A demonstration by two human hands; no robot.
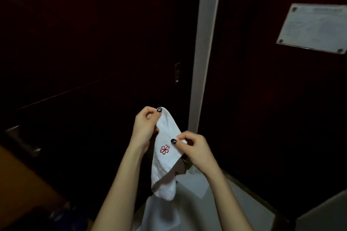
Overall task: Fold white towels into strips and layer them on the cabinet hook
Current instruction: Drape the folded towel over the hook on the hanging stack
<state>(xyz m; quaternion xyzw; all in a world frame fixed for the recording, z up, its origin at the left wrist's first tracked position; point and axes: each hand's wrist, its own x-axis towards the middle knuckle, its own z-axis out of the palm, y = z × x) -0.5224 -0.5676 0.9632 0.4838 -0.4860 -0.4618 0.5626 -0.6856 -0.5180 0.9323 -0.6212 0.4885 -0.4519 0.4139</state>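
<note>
Towel hanging just left of the door frame's foot, folded narrow, red flower mark showing | left hand pinching its top corner | right hand pinching its right edge, nearest the frame | bottom end dangling free | dark door standing left of the frame, behind the towel.

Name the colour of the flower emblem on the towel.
Red, an outlined flower on the white towel; head view.
</note>
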